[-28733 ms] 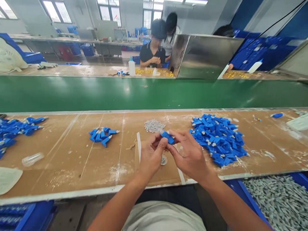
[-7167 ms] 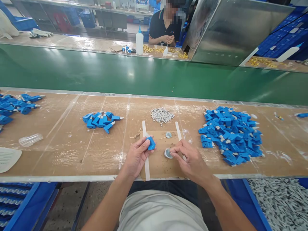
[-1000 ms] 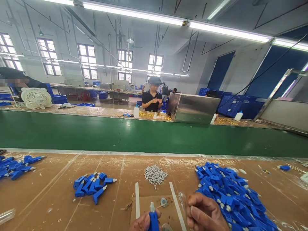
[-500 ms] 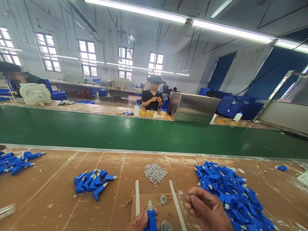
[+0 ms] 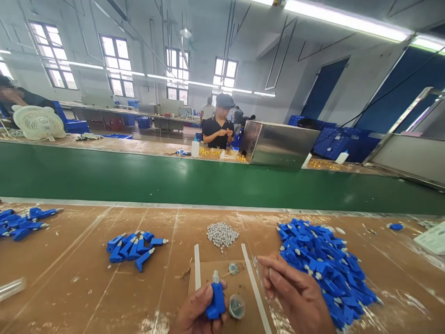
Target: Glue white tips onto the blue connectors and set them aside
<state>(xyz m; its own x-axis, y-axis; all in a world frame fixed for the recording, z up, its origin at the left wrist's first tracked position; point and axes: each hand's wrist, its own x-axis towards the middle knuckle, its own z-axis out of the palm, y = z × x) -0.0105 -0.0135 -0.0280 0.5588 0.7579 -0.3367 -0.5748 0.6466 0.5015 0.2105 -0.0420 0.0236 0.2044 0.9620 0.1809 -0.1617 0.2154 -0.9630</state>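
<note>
My left hand (image 5: pixel 194 310) is closed around a blue plastic piece (image 5: pixel 217 301), held upright with its pale grey tip (image 5: pixel 216 277) pointing up. To its right, my right hand (image 5: pixel 295 290) is raised with thumb and fingers drawn together; whatever may be between them is too small to make out. A small clear cup (image 5: pixel 237 306) stands beside the left hand. Behind it lies another little dish (image 5: pixel 233 268) with a thin stick across it. Farther off is a heap of small grey pieces (image 5: pixel 222 235).
A large pile of blue pieces (image 5: pixel 323 269) lies at the right, a smaller group (image 5: pixel 134 248) at the left. Two white strips (image 5: pixel 255 287) flank the cardboard. Beyond the table runs a green belt (image 5: pixel 139 178); a person (image 5: pixel 218 125) works across it.
The blue piece has come up a little and more of it shows in my left hand. My right hand's fingers have straightened towards the left. The camera has tipped downward.
</note>
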